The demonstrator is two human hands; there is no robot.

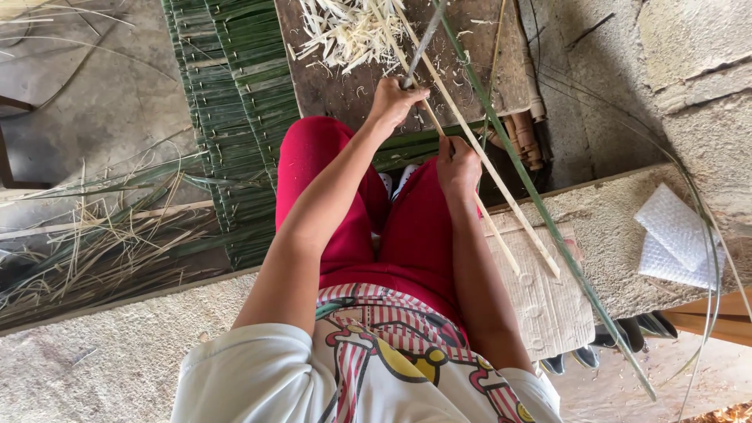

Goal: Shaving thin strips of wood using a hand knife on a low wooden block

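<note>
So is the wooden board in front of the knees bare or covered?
Partly covered: a heap of pale shavings lies on the far end of the board, with loose bits scattered nearer.

Red trousers [415,235], green strips [235,94] (bundled), pale shavings [345,31], striped shirt [392,345].

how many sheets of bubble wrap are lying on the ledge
2. One sheet of bubble wrap lies on the concrete ledge at the right; the second sheet sits just below it, partly tucked under it. More could be hidden beneath.

Knife blade [423,39] tip (and green strip [540,219]) past top edge
</note>
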